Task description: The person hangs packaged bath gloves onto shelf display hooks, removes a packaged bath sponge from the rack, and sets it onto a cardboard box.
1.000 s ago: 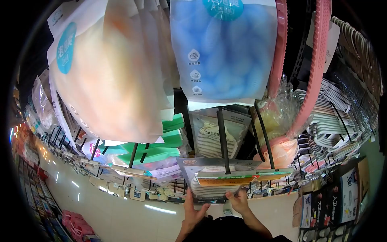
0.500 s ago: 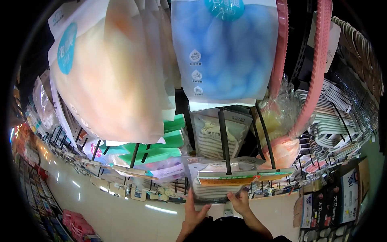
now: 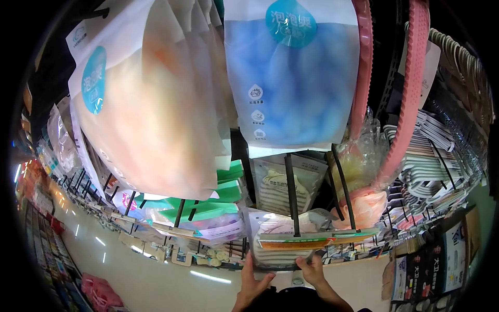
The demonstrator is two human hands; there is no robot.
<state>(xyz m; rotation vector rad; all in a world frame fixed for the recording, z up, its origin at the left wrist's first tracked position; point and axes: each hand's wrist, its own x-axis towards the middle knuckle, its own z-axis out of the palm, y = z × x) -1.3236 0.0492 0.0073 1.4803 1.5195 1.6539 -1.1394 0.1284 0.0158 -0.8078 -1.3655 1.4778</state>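
Below a crowded shop rack, a clear packet [image 3: 280, 258] is held by its lower edge in bare fingers. The thumb of the right hand [image 3: 313, 274] is laid over the packet's lower right part, and the packet appears to be pinched there. By the opposite corner, the forefinger of the left hand [image 3: 253, 286] is raised along the edge, its thumb set apart — whether that hand is closed on the plastic cannot be told. The packet is thus placed just above and between the two hands, and its middle is crossed by an orange-and-green price strip [image 3: 291, 242].

Compared with half a second ago, the whole rack is shown lower in the frame, as if the head has been lifted slightly, and the packet's left edge is seen nearer the strip. The packet is still kept between the hands, so the hold is judged steady.

Farther out, a similar packet [image 3: 273, 195] is seen behind a black hook [image 3: 290, 190]; green-topped packs [image 3: 200, 210] are crowded to its left. Higher up — much nearer the camera — a blue-filled bag [image 3: 291, 83] and a peach-coloured bag [image 3: 150, 119] are hung, with a pink ridged band [image 3: 405, 93] to their right.
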